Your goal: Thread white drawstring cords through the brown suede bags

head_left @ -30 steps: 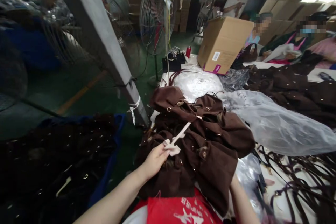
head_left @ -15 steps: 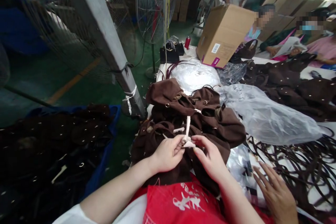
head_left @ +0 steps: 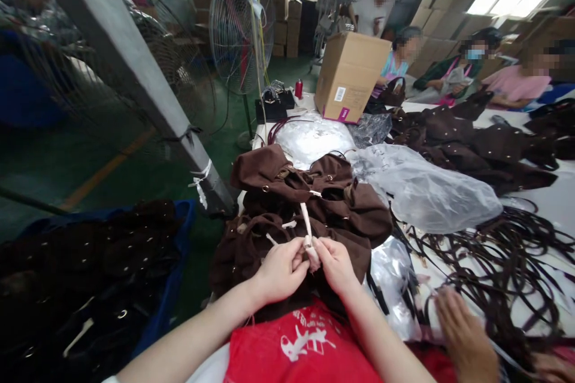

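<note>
My left hand (head_left: 281, 269) and my right hand (head_left: 335, 263) meet over a heap of brown fabric bags (head_left: 314, 203) at the table's near edge. Both pinch the lower end of a pale paper strip (head_left: 306, 224) that runs up to the top bag. The strip's end is bunched between my fingertips. Small metal rivets dot the brown bags. A co-worker's hand (head_left: 462, 335) rests at the lower right on a tangle of dark straps (head_left: 503, 263).
A blue bin (head_left: 179, 251) holding dark bags stands at my left, beside a slanted grey pillar (head_left: 135, 72). Clear plastic bags (head_left: 426, 191), a cardboard box (head_left: 348, 75) and more brown bags (head_left: 471, 143) cover the table. A floor fan (head_left: 240, 18) stands behind. Several people sit at the far right.
My right hand came up from below the heap and joined my left on the pale strip. The strip now hangs more upright. A co-worker's hand appeared at the lower right.
</note>
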Available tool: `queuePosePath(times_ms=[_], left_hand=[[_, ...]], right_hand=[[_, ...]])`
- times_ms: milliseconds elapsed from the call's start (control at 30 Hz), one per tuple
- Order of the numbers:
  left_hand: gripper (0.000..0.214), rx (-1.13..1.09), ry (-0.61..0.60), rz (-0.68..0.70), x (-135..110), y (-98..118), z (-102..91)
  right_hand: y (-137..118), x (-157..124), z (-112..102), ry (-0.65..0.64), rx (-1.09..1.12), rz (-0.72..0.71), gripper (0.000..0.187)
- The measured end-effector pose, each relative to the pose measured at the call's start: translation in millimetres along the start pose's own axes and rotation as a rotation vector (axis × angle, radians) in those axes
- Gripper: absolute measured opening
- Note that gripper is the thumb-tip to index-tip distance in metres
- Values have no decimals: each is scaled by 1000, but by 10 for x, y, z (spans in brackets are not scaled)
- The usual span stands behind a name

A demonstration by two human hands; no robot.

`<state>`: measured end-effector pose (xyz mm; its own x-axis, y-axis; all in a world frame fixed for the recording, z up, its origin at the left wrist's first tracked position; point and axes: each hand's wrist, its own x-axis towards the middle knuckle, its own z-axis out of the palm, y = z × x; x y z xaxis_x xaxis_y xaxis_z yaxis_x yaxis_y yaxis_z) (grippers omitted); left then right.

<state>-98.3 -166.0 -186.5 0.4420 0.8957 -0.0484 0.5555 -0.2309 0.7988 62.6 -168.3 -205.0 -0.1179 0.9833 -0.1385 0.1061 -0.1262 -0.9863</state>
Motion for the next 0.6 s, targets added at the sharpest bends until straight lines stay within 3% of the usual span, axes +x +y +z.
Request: queuePosePath(times_ms=[167, 333, 400, 467, 600], left_hand=[[14, -30, -29, -50, -33, 14, 97], [38, -87, 48, -150, -54, -23, 58], [60, -83, 54, -139, -12, -24, 11], [69, -41, 9, -93, 70, -23, -31], [34, 53, -83, -1, 245, -35, -51]], right_hand=[[76, -69, -164, 263, -239, -106, 51], [-35, -165, -595, 624, -146, -144, 49], [-133, -265, -688, 628, -108, -196, 49], [-235, -392, -690, 546, -89, -263, 47], [-360, -608, -577, 344, -125, -335, 45]])
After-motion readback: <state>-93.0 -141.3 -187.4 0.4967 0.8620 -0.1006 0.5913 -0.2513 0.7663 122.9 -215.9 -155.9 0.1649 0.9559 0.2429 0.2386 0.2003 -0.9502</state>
